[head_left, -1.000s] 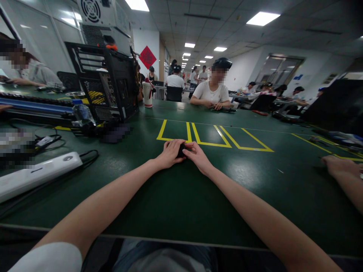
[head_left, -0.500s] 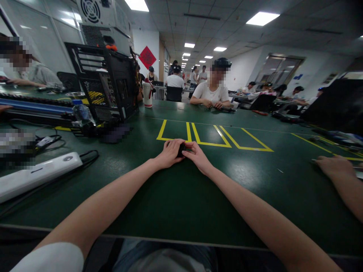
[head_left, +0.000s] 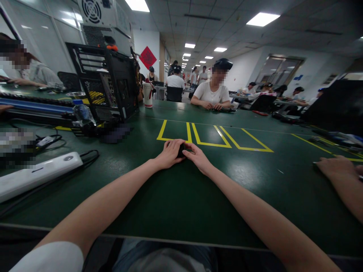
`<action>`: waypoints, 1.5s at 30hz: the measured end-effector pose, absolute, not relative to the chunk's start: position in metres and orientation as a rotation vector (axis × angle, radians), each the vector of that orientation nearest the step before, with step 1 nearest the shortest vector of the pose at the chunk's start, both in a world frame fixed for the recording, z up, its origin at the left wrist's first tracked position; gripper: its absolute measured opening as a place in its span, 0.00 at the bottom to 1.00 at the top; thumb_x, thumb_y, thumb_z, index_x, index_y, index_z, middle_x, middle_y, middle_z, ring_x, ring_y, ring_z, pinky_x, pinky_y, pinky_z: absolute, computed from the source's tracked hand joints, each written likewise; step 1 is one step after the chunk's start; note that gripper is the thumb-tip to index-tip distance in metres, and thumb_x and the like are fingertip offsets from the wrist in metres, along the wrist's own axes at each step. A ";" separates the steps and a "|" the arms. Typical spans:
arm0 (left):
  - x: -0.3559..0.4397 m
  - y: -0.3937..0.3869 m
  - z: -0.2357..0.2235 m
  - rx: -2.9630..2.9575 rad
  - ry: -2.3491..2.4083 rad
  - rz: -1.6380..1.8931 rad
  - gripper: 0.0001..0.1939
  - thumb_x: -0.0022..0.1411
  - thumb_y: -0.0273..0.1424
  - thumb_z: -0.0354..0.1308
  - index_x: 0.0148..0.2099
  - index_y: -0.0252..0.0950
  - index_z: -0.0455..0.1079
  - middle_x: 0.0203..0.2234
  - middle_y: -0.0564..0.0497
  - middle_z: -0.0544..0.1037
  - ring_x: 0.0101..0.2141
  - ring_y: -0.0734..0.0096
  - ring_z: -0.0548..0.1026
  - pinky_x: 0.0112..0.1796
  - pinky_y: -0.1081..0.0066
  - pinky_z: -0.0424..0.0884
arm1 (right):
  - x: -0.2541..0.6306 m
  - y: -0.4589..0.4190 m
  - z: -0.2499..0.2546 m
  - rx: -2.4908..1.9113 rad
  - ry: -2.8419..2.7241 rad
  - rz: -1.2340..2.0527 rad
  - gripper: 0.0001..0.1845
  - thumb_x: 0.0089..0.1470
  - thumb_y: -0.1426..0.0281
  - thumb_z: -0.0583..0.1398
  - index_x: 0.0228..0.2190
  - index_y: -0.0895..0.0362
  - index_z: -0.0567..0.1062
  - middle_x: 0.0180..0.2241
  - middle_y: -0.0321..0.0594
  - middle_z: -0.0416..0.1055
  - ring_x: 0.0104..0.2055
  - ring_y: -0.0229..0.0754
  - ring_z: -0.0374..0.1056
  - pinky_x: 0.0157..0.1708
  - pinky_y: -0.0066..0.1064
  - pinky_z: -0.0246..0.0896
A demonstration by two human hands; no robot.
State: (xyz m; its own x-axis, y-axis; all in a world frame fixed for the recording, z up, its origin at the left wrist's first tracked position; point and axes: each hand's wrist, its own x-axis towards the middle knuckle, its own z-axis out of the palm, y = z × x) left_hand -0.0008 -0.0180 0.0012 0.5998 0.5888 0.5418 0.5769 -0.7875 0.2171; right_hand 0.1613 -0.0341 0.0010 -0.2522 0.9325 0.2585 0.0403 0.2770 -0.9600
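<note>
A small black object [head_left: 181, 151] is held between my two hands above the green table [head_left: 181, 204], close to the yellow tape marks. My left hand [head_left: 171, 153] curls over its left side and top, hiding much of it. From the right, the fingers of my right hand [head_left: 197, 156] close on its other side, with the thumb near its front. What kind of thing it is cannot be made out, as only a dark patch shows between the fingers.
Yellow tape outlines [head_left: 212, 144] lie just beyond my hands. To the left are a white power strip [head_left: 42, 175], a plastic bottle [head_left: 82, 113], an open computer case [head_left: 104, 83] and a paper cup [head_left: 148, 95]. Another person's hand [head_left: 337, 166] rests at the right; a co-worker [head_left: 211, 92] sits opposite.
My hands and the black object stay almost in place. The co-worker opposite has shifted head and hands slightly, and the other person's hand at the right has moved a little.
</note>
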 end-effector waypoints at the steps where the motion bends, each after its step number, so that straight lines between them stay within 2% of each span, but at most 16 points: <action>1: -0.001 -0.018 0.001 2.796 1.017 0.957 0.29 0.54 0.30 0.54 0.55 0.37 0.45 0.50 0.42 0.60 0.53 0.58 0.58 0.51 0.55 0.51 | 0.161 -0.034 0.001 -0.919 -1.560 1.122 0.18 0.44 0.67 0.60 0.40 0.53 0.67 0.43 0.39 0.65 0.46 0.40 0.61 0.47 0.37 0.57; 8: -0.001 -0.017 0.001 2.811 1.022 0.988 0.29 0.53 0.31 0.55 0.55 0.37 0.46 0.49 0.43 0.61 0.52 0.59 0.59 0.51 0.56 0.52 | 0.160 -0.032 0.000 -0.937 -1.531 1.106 0.15 0.45 0.63 0.59 0.37 0.53 0.67 0.41 0.38 0.65 0.46 0.40 0.61 0.47 0.38 0.56; 16: -0.002 -0.018 0.002 2.811 1.022 0.971 0.29 0.54 0.31 0.54 0.55 0.37 0.46 0.50 0.43 0.61 0.52 0.59 0.58 0.51 0.56 0.51 | 0.161 -0.033 0.002 -0.929 -1.504 1.181 0.19 0.44 0.66 0.60 0.41 0.53 0.66 0.44 0.40 0.64 0.49 0.41 0.59 0.49 0.38 0.55; 23: -0.002 -0.016 -0.001 2.803 1.024 0.969 0.29 0.53 0.30 0.54 0.55 0.36 0.46 0.50 0.42 0.60 0.52 0.59 0.58 0.51 0.55 0.51 | 0.161 -0.034 0.002 -0.823 -1.495 1.233 0.19 0.39 0.71 0.63 0.35 0.53 0.65 0.41 0.37 0.64 0.43 0.39 0.63 0.48 0.38 0.56; 29: 0.000 -0.015 -0.001 2.796 1.019 0.984 0.29 0.53 0.31 0.55 0.55 0.37 0.46 0.49 0.43 0.61 0.52 0.59 0.59 0.51 0.55 0.51 | 0.158 -0.036 0.001 -0.877 -1.508 1.078 0.13 0.43 0.69 0.61 0.33 0.54 0.66 0.38 0.37 0.65 0.45 0.39 0.61 0.47 0.37 0.57; 34: -0.001 -0.015 -0.002 2.792 1.020 0.981 0.28 0.53 0.30 0.54 0.54 0.37 0.47 0.49 0.43 0.61 0.52 0.59 0.58 0.51 0.55 0.51 | 0.159 -0.033 0.001 -0.922 -1.531 1.080 0.17 0.43 0.68 0.60 0.38 0.54 0.66 0.42 0.40 0.64 0.48 0.41 0.59 0.47 0.38 0.56; 40: -0.001 -0.017 -0.001 2.799 1.009 0.985 0.28 0.53 0.30 0.54 0.54 0.37 0.47 0.49 0.43 0.61 0.52 0.58 0.58 0.51 0.55 0.51 | 0.160 -0.035 0.002 -0.869 -1.492 1.203 0.19 0.39 0.71 0.63 0.36 0.54 0.66 0.41 0.38 0.64 0.43 0.38 0.63 0.48 0.37 0.56; 45: -0.002 -0.019 0.002 2.789 0.992 0.983 0.29 0.52 0.31 0.55 0.54 0.38 0.47 0.49 0.44 0.61 0.52 0.59 0.58 0.51 0.55 0.51 | 0.159 -0.036 0.002 -0.886 -1.512 1.104 0.13 0.44 0.68 0.61 0.34 0.54 0.66 0.39 0.37 0.64 0.47 0.39 0.60 0.49 0.36 0.55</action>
State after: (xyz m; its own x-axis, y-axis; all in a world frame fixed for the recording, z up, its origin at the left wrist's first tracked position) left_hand -0.0021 -0.0186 0.0019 0.5990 0.5759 0.5564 0.5618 -0.7973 0.2206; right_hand 0.1590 -0.0365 0.0019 -0.2090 0.9298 0.3031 -0.0052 0.3089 -0.9511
